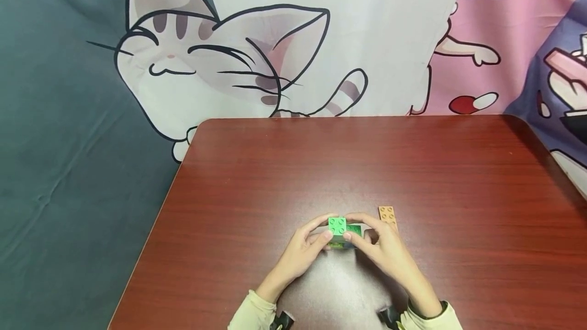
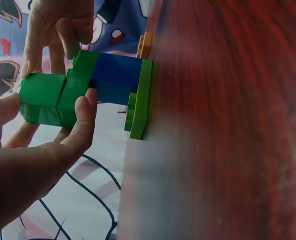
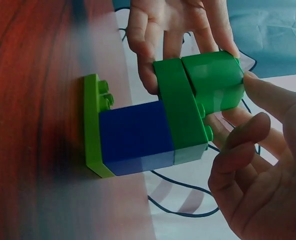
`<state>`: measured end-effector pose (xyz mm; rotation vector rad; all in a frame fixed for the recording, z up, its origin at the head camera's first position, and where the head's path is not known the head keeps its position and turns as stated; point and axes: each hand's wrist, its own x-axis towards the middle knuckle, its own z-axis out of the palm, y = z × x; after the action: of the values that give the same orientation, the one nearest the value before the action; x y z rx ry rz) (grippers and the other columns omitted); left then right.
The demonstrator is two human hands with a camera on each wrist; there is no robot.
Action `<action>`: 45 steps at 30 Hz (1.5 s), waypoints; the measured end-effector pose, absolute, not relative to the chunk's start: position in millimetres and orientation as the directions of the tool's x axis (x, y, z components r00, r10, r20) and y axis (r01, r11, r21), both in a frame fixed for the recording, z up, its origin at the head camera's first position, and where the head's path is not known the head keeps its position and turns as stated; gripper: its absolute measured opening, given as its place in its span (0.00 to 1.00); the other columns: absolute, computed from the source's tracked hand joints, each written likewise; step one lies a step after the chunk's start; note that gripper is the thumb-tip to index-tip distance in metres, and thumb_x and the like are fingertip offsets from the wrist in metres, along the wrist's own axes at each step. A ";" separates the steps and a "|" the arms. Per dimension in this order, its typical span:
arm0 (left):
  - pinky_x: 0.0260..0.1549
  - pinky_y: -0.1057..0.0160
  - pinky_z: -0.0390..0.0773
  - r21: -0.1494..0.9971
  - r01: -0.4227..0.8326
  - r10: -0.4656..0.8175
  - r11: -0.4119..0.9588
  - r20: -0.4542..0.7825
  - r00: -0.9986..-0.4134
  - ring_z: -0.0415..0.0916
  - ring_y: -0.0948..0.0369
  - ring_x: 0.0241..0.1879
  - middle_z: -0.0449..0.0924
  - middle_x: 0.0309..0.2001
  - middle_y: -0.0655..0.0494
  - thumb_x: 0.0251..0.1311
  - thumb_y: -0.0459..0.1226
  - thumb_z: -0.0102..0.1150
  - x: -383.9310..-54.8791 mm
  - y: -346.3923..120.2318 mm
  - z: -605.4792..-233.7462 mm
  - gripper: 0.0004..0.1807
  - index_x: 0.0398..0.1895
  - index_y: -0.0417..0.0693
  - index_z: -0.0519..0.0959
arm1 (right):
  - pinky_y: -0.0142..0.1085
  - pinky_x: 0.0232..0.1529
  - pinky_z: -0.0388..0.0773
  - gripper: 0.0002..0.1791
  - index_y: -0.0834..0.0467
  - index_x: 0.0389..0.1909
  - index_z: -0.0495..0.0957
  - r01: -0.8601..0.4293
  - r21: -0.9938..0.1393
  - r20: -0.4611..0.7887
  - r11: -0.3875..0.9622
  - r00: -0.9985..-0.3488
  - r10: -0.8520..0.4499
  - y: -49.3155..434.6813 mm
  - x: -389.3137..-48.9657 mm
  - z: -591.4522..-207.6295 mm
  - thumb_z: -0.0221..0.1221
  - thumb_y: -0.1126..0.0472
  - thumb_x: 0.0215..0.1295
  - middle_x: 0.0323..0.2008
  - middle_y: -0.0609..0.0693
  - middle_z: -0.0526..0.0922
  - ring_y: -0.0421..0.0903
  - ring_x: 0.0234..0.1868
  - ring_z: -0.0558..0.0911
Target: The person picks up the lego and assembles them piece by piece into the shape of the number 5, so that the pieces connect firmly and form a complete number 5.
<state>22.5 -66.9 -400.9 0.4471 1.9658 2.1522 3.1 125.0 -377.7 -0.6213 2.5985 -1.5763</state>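
Note:
A stack of toy building bricks stands on the table. At its top is a small square green brick (image 1: pixel 337 225). Under it is a longer green brick (image 3: pixel 180 110), offset so that some studs show. Below come a blue brick (image 3: pixel 135 137) and a flat lime-green plate (image 2: pixel 143 105). My left hand (image 1: pixel 300 251) grips the top brick from the left, with one finger touching the longer green brick. My right hand (image 1: pixel 385 248) pinches the top brick at its right side between thumb and forefinger, its other fingers curled beside the stack.
A flat orange-yellow plate (image 1: pixel 387 213) with studs lies on the table just behind my right hand, which partly hides it. The brown wooden table (image 1: pixel 293 167) reaches back to a cloth (image 1: pixel 390 29) with cartoon cats.

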 end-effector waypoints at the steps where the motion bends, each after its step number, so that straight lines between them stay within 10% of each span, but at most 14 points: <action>1: 0.29 0.50 0.74 0.994 0.056 0.341 -0.098 0.086 -0.936 0.73 0.43 0.36 0.65 0.51 0.46 0.61 0.35 0.44 22.3 -66.7 -400.6 0.20 0.57 0.45 0.64 | 0.26 0.05 0.53 0.17 0.44 0.43 0.73 -0.311 -0.858 0.167 0.409 -0.922 -0.350 125.1 3.5 -377.8 0.60 0.54 0.50 0.07 0.38 0.57 0.29 0.08 0.54; 45: 0.35 0.49 0.72 0.996 -0.034 0.352 -0.077 -0.004 -0.936 0.70 0.40 0.38 0.62 0.49 0.39 0.60 0.31 0.43 26.0 -63.8 -368.2 0.20 0.56 0.33 0.62 | 0.26 0.03 0.53 0.16 0.46 0.44 0.72 -0.256 -0.905 0.136 0.339 -0.931 -0.339 125.6 7.2 -381.5 0.59 0.55 0.52 0.05 0.39 0.59 0.29 0.06 0.56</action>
<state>26.0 -63.8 -368.2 0.3469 1.9315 2.0998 7.2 125.6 -381.5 -0.5582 2.5067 -1.6724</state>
